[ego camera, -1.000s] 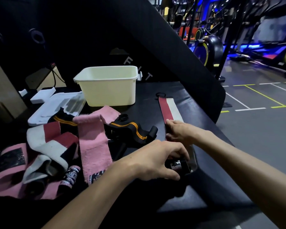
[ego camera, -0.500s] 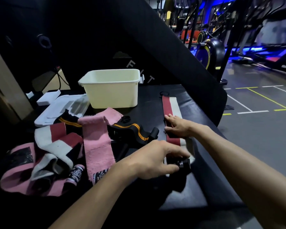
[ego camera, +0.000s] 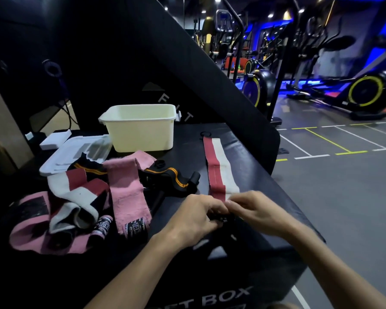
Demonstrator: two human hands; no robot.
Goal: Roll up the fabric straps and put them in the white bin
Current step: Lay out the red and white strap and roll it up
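Moved: my right hand (ego camera: pixel 257 209) came off mid-strap to join my left hand (ego camera: pixel 197 216) at centre frame.
Grip: both pinch the red-and-white strap (ego camera: pixel 218 166) end.
Done: white bin (ego camera: pixel 140 128), upper centre, seemingly empty.
Left: whole strap pile (ego camera: pixel 80 197), lower left.

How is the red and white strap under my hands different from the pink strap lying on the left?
The red and white strap is two-toned and lies flat and straight toward the white bin; the pink strap is one colour with a printed black end and lies bent over the pile. Left hand and right hand pinch the near end of the first; the pink one is untouched. Neither is in the bin.
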